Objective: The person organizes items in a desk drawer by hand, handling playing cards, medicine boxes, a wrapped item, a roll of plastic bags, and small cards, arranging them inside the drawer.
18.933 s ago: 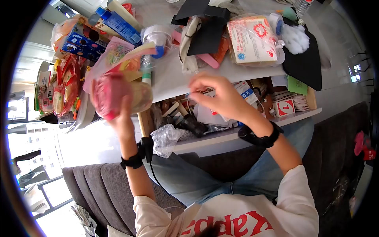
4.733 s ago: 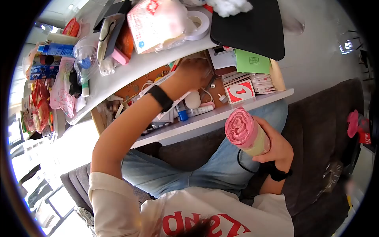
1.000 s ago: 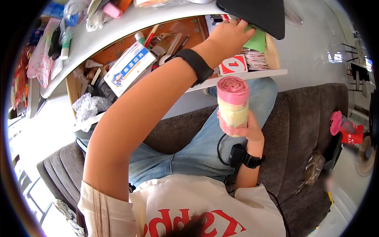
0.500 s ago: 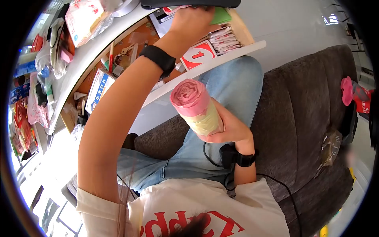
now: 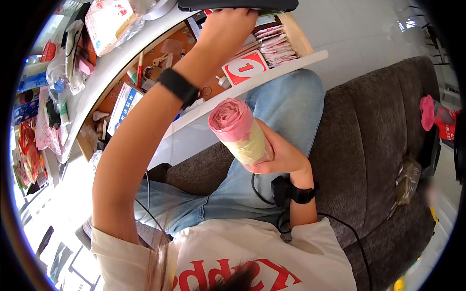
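My right hand [image 5: 284,151] is wrapped round a pink and pale yellow roll of plastic bags [image 5: 233,119], held tilted above my jeans with its coiled pink end up. My left hand [image 5: 230,26] reaches over the far part of the open drawer [image 5: 303,60]. Its fingers are curled, with the tips hidden at the edge of a black object [image 5: 238,5], so what they hold does not show. Near that hand lie a red and white card [image 5: 245,68] marked 1 and a stack of small paper packets [image 5: 276,46].
Elsewhere in the drawer are a blue and white box [image 5: 124,107], keys [image 5: 158,60] and a red pen [image 5: 140,68]. Plastic-wrapped goods [image 5: 109,24] stand on the white tabletop [image 5: 104,72]. A dark grey sofa [image 5: 369,126] is on my right, and a cable [image 5: 352,230] crosses it.
My left hand has shifted slightly left and up. The green thing beside it has gone from sight, and more of the paper packets shows. My right hand keeps the roll almost still.
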Demonstrator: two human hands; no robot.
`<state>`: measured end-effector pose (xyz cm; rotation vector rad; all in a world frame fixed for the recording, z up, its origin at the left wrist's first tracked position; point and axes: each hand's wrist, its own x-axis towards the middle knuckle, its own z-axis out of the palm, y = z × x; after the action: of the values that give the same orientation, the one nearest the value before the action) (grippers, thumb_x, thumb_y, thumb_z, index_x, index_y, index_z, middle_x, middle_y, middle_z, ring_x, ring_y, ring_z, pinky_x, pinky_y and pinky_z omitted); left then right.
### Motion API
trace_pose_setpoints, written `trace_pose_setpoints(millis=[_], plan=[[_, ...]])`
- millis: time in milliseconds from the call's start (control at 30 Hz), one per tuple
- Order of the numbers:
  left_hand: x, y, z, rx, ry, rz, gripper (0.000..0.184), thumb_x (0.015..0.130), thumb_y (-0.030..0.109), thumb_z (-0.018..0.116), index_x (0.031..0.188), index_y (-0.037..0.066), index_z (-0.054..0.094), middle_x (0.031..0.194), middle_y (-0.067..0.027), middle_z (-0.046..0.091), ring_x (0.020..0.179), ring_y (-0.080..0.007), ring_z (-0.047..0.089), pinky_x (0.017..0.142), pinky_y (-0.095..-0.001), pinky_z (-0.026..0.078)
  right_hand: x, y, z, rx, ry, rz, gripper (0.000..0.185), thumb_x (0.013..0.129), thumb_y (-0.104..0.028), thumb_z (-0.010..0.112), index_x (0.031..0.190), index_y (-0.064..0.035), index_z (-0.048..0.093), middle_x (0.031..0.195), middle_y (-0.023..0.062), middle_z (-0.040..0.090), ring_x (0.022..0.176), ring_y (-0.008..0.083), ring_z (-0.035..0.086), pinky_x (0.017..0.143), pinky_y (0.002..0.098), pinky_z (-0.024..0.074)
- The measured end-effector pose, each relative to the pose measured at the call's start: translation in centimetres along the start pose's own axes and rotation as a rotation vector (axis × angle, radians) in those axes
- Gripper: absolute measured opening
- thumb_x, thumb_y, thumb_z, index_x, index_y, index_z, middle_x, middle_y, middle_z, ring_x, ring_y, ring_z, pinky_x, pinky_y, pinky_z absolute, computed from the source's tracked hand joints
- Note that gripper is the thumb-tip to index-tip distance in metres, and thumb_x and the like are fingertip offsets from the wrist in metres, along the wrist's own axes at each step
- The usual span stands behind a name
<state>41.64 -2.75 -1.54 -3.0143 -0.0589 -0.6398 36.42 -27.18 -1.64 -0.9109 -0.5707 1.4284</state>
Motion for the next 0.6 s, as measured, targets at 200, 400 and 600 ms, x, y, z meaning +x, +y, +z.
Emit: trace_pose_setpoints(millis=[200, 400, 600], plan=[[-5.7, -0.1, -7.3, -0.258, -0.091, -0.074, 0.012, 0.081, 0.012, 0.056, 0.091, 0.005, 0.057, 0.078, -0.0108, 0.061, 0.078, -0.0294, 0.059, 0.065, -0.0371, 0.048, 0.1, 0.1, -0.2, -0.061, -0.009, -0.024, 0.085, 0.068, -0.009, 0.070, 0.138, -0.0004, 0.021, 0.129, 0.0078, 0.040, 0.119, 0.0136, 0.038, 0.099, 0.0292, 0.0315], [-6.8, -1.1, -7.7, -0.499, -0.472, -0.231, 0.014, 0.081, 0.013, 0.057, 0.093, 0.005, 0.059, 0.077, -0.0170, 0.059, 0.075, -0.0350, 0.056, 0.065, -0.0417, 0.045, 0.4, -0.2, 0.4, -0.038, 0.020, 0.053, 0.092, 0.066, -0.019, 0.073, 0.138, 0.0007, 0.021, 0.131, 0.0090, 0.040, 0.119, 0.0156, 0.039, 0.100, 0.0304, 0.0310], [-6.9, 0.2, -5.3, -0.328, -0.422, -0.047, 0.016, 0.083, 0.015, 0.054, 0.095, 0.006, 0.056, 0.076, -0.0113, 0.059, 0.071, -0.0315, 0.058, 0.062, -0.0397, 0.047, 0.3, -0.1, 0.2, -0.076, 0.038, 0.046, 0.090, 0.066, -0.019, 0.073, 0.138, 0.0002, 0.022, 0.128, 0.0087, 0.041, 0.118, 0.0154, 0.040, 0.098, 0.0301, 0.0321]])
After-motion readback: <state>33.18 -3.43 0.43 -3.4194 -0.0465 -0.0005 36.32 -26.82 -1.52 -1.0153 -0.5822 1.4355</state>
